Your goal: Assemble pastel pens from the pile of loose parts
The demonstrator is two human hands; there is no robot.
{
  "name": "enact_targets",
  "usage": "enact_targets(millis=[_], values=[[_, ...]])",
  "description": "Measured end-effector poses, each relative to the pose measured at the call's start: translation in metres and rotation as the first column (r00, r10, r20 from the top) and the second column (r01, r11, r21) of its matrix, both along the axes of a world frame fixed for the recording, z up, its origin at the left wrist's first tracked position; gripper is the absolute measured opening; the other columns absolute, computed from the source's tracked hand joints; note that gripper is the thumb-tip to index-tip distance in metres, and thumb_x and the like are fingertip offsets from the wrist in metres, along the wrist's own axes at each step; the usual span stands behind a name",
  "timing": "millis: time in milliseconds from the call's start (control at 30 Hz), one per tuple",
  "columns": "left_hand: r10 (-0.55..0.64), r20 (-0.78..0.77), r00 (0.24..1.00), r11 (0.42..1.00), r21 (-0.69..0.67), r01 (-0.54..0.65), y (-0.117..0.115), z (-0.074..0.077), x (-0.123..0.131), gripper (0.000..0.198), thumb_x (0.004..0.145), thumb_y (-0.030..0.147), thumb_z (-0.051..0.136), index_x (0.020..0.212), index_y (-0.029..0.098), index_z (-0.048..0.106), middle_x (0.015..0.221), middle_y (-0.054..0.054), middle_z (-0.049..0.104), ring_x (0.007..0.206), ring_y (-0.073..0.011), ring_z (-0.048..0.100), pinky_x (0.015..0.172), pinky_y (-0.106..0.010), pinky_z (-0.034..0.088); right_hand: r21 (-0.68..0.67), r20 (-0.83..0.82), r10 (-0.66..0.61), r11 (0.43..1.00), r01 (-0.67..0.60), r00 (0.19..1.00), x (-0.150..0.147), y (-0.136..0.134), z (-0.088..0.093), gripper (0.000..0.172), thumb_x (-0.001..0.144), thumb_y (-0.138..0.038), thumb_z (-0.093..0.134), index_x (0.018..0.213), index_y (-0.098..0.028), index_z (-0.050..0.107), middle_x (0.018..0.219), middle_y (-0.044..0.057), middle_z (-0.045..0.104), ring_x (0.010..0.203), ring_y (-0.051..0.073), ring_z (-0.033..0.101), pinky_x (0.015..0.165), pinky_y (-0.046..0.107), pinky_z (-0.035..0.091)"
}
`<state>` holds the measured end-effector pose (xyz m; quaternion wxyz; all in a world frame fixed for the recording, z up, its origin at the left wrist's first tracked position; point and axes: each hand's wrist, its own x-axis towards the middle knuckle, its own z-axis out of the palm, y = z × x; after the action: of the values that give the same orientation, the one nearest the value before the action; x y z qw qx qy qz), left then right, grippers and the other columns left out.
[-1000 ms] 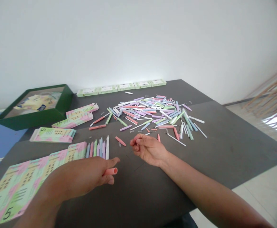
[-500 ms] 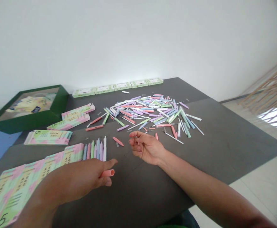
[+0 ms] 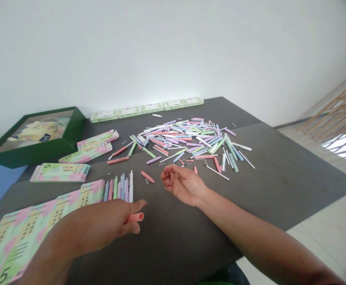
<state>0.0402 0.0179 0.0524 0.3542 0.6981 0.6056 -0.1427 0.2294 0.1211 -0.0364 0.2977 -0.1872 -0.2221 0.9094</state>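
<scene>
My left hand (image 3: pixel 121 219) is closed around a coral pen barrel (image 3: pixel 136 217), its hollow open end pointing right. Just beyond that hand, several pens (image 3: pixel 123 186) in blue, red, green, purple and white lie side by side in a row. My right hand (image 3: pixel 183 184) hovers over the dark table with its fingers curled and pinched together; what they hold, if anything, is too small to make out. Left of its fingertips lies a short coral pen piece (image 3: pixel 147 177). Beyond it spreads a heap of pen parts (image 3: pixel 187 136), with barrels, white refills and tips mixed.
Pastel cardboard pen boxes (image 3: pixel 60 172) lie at the left, more of them overlapping in a row (image 3: pixel 24 229) near me. A green box (image 3: pixel 42 150) with plastic packets stands at the back left. Pale green packs (image 3: pixel 152 107) line the wall side of the table (image 3: pixel 279 170).
The fingers of my right hand have curled in a little more. My left hand and the coral barrel have hardly shifted.
</scene>
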Motion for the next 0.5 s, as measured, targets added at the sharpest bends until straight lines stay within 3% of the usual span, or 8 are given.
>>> enact_targets(millis=[67, 200, 367, 500], values=[[0.0, 0.003, 1.0, 1.0, -0.004, 0.0, 0.001, 0.002, 0.001, 0.051, 0.082, 0.043, 0.045, 0.128, 0.024, 0.051, 0.089, 0.0, 0.072, 0.077, -0.0202, 0.064, 0.067, -0.025, 0.045, 0.009, 0.026, 0.0, 1.0, 0.0, 1.0, -0.001, 0.0, 0.0, 0.009, 0.076, -0.013, 0.049, 0.08, -0.013, 0.058, 0.072, 0.003, 0.062, 0.057, 0.009, 0.052, 0.053, 0.021, 0.039], [-0.001, -0.01, 1.0, 1.0, -0.006, 0.001, 0.001, 0.004, 0.004, 0.05, 0.081, 0.042, 0.046, 0.127, 0.024, 0.052, 0.089, 0.0, 0.072, 0.078, -0.0205, 0.065, 0.066, -0.025, 0.045, 0.048, 0.114, -0.004, 0.999, -0.002, 0.993, -0.002, -0.001, -0.003, 0.019, 0.063, -0.001, 0.048, 0.076, -0.012, 0.057, 0.078, 0.005, 0.066, 0.058, 0.009, 0.054, 0.054, 0.02, 0.041], [0.0, 0.021, 1.0, 1.0, 0.027, 0.0, 0.0, 0.002, 0.002, 0.047, 0.081, 0.042, 0.046, 0.125, 0.024, 0.054, 0.089, 0.0, 0.072, 0.079, -0.0201, 0.066, 0.066, -0.024, 0.046, 0.004, 0.1, -0.034, 0.999, 0.033, 0.994, -0.002, 0.002, -0.009, 0.009, 0.071, -0.007, 0.053, 0.077, -0.014, 0.055, 0.072, 0.004, 0.066, 0.055, 0.009, 0.055, 0.053, 0.019, 0.042], [0.011, 0.03, 0.999, 1.0, 0.024, -0.012, -0.001, 0.002, 0.002, 0.047, 0.081, 0.042, 0.047, 0.124, 0.025, 0.055, 0.091, 0.0, 0.072, 0.081, -0.0206, 0.066, 0.067, -0.025, 0.046, -0.05, 0.186, -0.057, 0.997, 0.067, 0.981, -0.002, 0.007, -0.012, 0.006, 0.079, -0.015, 0.052, 0.076, -0.013, 0.057, 0.064, 0.003, 0.062, 0.049, 0.008, 0.052, 0.046, 0.017, 0.04]])
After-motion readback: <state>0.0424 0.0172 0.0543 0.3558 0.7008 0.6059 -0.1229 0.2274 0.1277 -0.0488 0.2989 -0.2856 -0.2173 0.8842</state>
